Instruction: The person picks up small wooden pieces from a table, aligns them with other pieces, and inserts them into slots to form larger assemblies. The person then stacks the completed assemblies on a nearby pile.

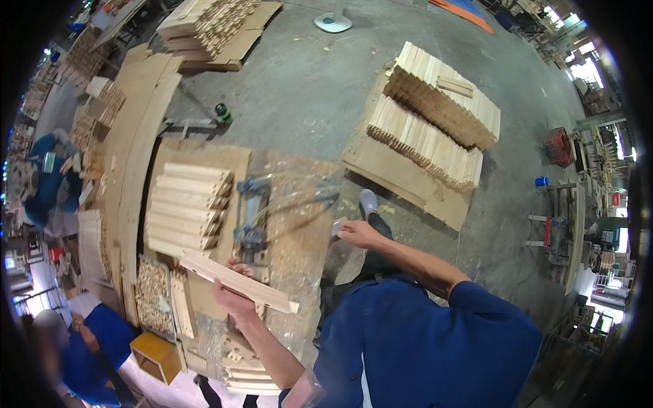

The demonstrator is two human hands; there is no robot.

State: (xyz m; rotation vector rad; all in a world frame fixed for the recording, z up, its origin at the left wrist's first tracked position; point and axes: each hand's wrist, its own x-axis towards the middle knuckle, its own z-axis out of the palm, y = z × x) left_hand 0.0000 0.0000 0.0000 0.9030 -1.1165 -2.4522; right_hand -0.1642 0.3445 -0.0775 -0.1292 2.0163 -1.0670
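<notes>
My left hand (pixel 236 300) is wrapped round a pale wooden board (pixel 239 283), held at a slant above the workbench (pixel 294 234); a second piece may lie along it. Past the bench's right edge, my right hand (pixel 359 234) is closed, with a small greyish thing at its fingertips that I cannot make out. Blue metal clamps (pixel 253 212) stand on the bench just beyond my left hand. To their left lies a stack of notched wooden slats (pixel 185 207). A tray of small wooden dowels (pixel 155 294) sits left of the held board.
Stacked slats lie on a low platform (pixel 401 178) at the right, and another stack (pixel 207 30) is at the far left. A yellow wooden box (pixel 156 358) is near the lower left. Co-workers (pixel 102 343) work along the left. A dark green bottle (pixel 223 113) stands beyond the bench.
</notes>
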